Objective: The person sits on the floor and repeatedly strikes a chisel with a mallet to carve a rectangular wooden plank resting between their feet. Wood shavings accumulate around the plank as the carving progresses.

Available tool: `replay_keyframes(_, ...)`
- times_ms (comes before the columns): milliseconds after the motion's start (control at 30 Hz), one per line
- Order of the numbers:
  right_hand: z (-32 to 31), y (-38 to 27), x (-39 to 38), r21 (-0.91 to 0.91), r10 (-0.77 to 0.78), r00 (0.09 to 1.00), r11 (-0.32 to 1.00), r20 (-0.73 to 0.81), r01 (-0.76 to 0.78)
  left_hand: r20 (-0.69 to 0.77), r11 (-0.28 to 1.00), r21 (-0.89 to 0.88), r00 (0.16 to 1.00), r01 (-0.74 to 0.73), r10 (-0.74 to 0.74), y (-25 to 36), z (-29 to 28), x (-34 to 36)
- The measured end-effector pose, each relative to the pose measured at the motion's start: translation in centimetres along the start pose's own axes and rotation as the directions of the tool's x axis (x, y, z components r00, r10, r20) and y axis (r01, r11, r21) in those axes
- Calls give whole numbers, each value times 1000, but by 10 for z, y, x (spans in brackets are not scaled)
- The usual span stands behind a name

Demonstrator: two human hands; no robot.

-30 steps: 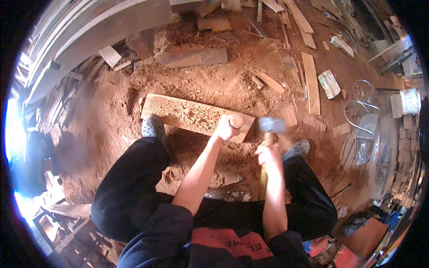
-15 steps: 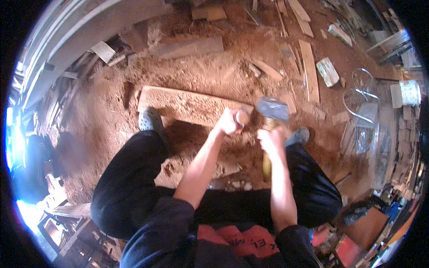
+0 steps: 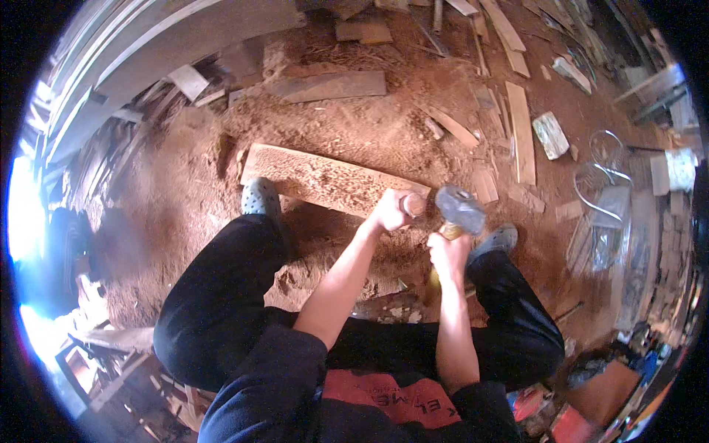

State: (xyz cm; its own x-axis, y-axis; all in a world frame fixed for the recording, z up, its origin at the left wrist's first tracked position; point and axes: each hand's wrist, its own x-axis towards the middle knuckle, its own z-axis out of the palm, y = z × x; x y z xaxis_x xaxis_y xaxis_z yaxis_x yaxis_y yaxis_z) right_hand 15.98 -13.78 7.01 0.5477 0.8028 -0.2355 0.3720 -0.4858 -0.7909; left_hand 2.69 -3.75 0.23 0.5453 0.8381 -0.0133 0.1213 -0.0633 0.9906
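A pale wooden board (image 3: pixel 317 176) lies on the dirt in front of me, its top covered with gouge marks and chips. At its right end my left hand (image 3: pixel 391 212) is closed around an upright chisel (image 3: pixel 413 204); only its round wooden handle end shows, and its blade is hidden. Just to the right, my right hand (image 3: pixel 447 255) grips the yellowish handle of a hammer (image 3: pixel 459 209). The heavy grey hammer head is raised beside the chisel, apart from it. My left shoe (image 3: pixel 261 198) presses against the board's near left edge.
My right shoe (image 3: pixel 502 240) stands right of the hammer. Loose planks (image 3: pixel 521 133) and a whitish block (image 3: pixel 550 136) lie on the far right. A clear plastic item with a curved frame (image 3: pixel 609 199) is at the right. Long beams (image 3: pixel 185 44) line the far left.
The hammer head has come nearer to me and tilted, with less of its handle showing. My left hand keeps its grip at the board's right end. The whole view has shifted slightly.
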Motion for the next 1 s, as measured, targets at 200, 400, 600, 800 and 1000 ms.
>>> replay_keyframes(200, -2, 30, 4, -395, 135, 984, 915, 115, -79, 18, 984, -164, 997, 75, -73, -9, -3, -1)
replay_keyframes(400, 33, 78, 4, -556, 380, 895, 808, 234, -198, -7, 895, -414, 983, 166, -186, -26, -21, 1)
replay_keyframes(600, 45, 88, 4, -550, 306, 929, 822, 208, -148, -155, 991, -109, 986, -83, 65, -3, 5, -2)
replay_keyframes(800, 61, 130, 10, -506, 220, 958, 857, 186, -98, -33, 940, -328, 993, 96, -113, -10, -1, 0)
replay_keyframes(1000, 62, 126, 16, -460, 367, 897, 859, 247, -224, -135, 916, -401, 988, 10, -70, -22, -33, 0)
